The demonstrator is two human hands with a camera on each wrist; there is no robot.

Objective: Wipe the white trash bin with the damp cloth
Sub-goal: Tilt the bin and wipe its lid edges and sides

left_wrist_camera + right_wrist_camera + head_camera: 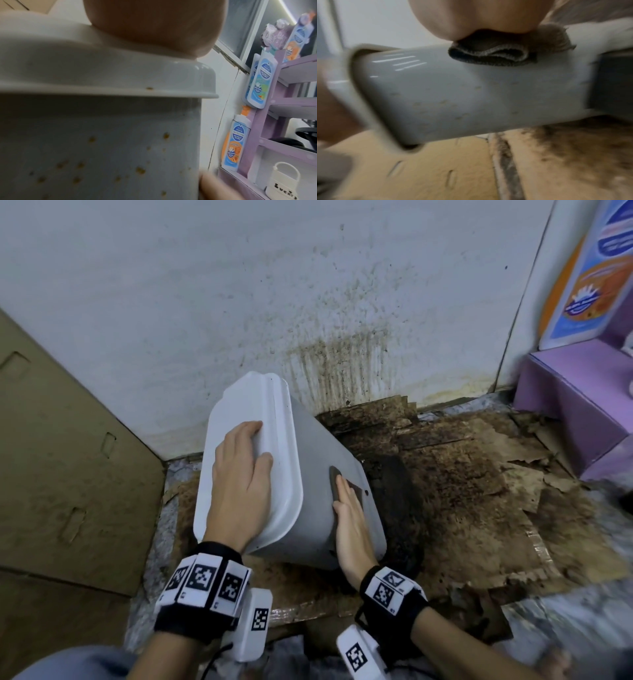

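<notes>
A small white bag [282,182] sitting on the lowest purple shelf [289,102] is showing black letters that read roughly "Lucki", cut off at the picture's edge. The blue bottle cutouts [260,82] beside the shelf are carrying round labels too blurred to read. The wristbands [202,580] are bearing only black-and-white square code markers.

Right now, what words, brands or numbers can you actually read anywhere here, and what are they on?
"LUCK", with further letters unclear: on the small white basket on the purple shelf.
Bottle-shaped labels: the printed text is too blurred to read.
Wristband markers: black-and-white code squares; the tiny characters are unreadable.
White trash bin: no text seen.
</notes>
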